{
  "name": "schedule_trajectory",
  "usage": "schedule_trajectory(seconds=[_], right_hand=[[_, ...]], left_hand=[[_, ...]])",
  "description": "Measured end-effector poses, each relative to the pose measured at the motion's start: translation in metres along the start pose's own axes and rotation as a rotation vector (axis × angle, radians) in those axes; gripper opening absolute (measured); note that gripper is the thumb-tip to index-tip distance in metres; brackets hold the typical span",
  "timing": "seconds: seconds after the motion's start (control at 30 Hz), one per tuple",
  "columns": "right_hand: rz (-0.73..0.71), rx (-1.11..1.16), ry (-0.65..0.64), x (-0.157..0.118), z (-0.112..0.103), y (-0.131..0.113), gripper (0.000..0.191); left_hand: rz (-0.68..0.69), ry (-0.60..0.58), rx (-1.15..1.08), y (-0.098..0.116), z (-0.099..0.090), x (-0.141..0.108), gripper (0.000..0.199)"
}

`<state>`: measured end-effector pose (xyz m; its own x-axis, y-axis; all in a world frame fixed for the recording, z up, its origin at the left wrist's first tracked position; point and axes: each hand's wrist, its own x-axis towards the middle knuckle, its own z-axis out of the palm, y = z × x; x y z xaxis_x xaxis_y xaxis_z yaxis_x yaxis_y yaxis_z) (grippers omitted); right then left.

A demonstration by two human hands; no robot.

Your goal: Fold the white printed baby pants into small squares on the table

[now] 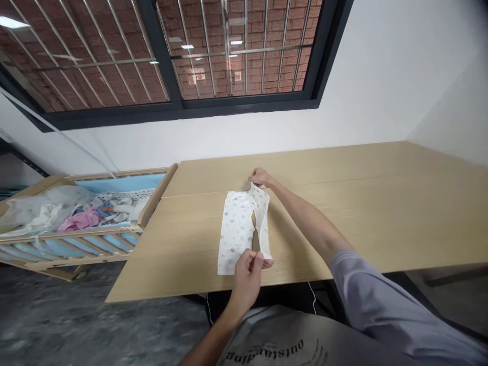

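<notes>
A white baby garment (238, 231) with a small green print lies flat on the light wood table (343, 218), a slit of tabletop showing through its opening. My right hand (260, 177), on a grey-sleeved arm, pinches the garment's far edge between its fingers. At the near end, my left hand (247, 278) holds the lower edge of the cloth, with its fingers bunched around a lifted fold. Neither hand touches the other.
To the left of the table stands a wooden crib (152, 195) with blue mesh sides, holding white and pink cloth and a doll-like figure. A dark grey floor (76, 315) lies below. Behind the table are a white wall and a barred window.
</notes>
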<state>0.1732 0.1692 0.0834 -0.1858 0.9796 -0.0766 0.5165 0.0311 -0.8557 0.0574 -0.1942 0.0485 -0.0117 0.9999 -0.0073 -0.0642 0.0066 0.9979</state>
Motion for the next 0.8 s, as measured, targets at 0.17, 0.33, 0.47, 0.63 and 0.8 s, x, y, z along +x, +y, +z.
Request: schedule_trajectory(seconds=[0.17,0.33,0.47,0.63,0.8], right_hand=[[0.02,0.087,-0.059,-0.002,0.037,-0.023,0.022],[0.072,0.108,-0.049,-0.003,0.075,-0.032,0.021],[0.109,0.108,-0.032,0.001,0.1,-0.034,0.016],[0.153,0.082,-0.032,0.003,0.119,-0.033,0.012],[0.167,0.049,-0.045,0.001,0.127,-0.031,0.007]], left_hand=[[-0.049,0.134,0.013,0.008,-0.03,-0.019,0.046],[-0.142,0.269,0.051,0.004,-0.057,-0.023,0.055],[-0.193,0.327,0.041,-0.001,-0.069,-0.022,0.059],[-0.261,0.342,0.075,-0.003,-0.074,-0.025,0.058],[-0.314,0.358,0.118,-0.007,-0.078,-0.03,0.062]])
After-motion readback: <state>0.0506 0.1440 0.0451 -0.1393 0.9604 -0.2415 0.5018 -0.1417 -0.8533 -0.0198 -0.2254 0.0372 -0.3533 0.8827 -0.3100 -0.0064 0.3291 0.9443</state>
